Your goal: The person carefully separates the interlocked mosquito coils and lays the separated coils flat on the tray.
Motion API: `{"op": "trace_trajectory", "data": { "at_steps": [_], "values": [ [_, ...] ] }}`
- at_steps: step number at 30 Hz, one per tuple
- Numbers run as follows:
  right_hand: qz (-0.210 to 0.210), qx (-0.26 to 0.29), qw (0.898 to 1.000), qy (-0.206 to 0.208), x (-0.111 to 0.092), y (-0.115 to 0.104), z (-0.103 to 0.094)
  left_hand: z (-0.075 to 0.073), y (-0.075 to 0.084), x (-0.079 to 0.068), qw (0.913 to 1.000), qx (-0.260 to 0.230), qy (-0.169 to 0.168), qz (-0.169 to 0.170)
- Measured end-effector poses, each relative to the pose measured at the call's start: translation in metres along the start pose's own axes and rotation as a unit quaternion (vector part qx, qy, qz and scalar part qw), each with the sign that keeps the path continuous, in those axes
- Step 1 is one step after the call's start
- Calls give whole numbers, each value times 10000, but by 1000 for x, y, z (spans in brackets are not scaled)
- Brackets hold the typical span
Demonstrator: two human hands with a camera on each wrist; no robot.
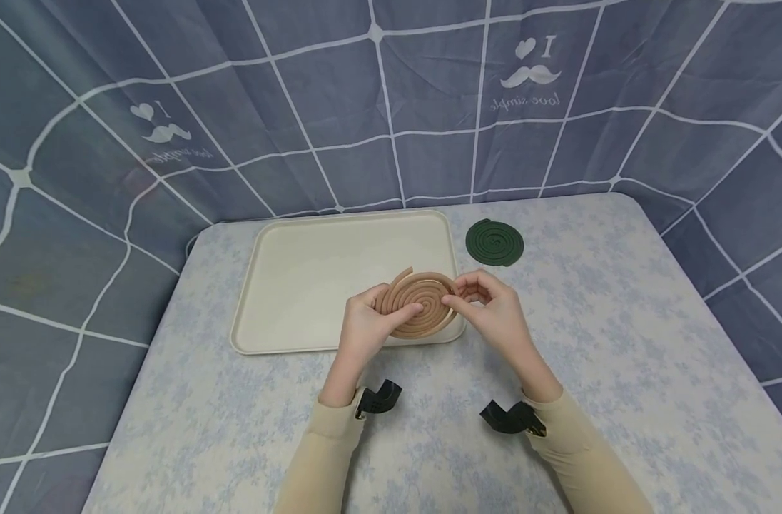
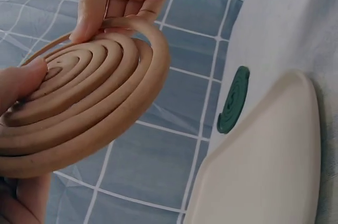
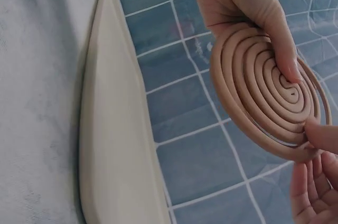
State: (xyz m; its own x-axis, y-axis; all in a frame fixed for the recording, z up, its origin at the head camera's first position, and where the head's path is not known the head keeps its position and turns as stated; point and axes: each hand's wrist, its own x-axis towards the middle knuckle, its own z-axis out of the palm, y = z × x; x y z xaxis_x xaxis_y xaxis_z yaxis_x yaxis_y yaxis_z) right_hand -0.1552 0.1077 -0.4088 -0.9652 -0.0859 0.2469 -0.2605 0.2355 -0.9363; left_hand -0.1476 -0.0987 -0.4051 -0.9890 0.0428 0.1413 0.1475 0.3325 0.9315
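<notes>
A brown mosquito coil (image 1: 426, 296) is held up by both hands over the right end of the cream tray (image 1: 301, 282). My left hand (image 1: 367, 323) grips its left side, thumb lying on the upper face near the spiral's centre and fingers below. At the opposite edge, my right hand (image 1: 496, 308) pinches the coil between thumb and fingers. The left wrist view shows the outer ring (image 2: 158, 57) standing a little apart from the inner turns. One loose outer end sticks up at the coil's far left in the head view.
A green mosquito coil (image 1: 494, 243) lies flat on the table beyond the right hand, beside the tray's right end. The table (image 1: 622, 321) wears a pale blue-patterned cover. Dark blue checked curtains (image 1: 429, 93) hang behind it and at both sides.
</notes>
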Motion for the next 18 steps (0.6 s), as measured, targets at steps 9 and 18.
{"op": "trace_trajectory", "data": {
  "at_steps": [9,18],
  "values": [
    [630,934,9929,-377,-2,-6,-8,3,6,-4,9948,-991,211,49],
    [719,962,9914,-521,-4,-4,-7,5,6,-8,9938,-1095,172,-109]
  ]
}}
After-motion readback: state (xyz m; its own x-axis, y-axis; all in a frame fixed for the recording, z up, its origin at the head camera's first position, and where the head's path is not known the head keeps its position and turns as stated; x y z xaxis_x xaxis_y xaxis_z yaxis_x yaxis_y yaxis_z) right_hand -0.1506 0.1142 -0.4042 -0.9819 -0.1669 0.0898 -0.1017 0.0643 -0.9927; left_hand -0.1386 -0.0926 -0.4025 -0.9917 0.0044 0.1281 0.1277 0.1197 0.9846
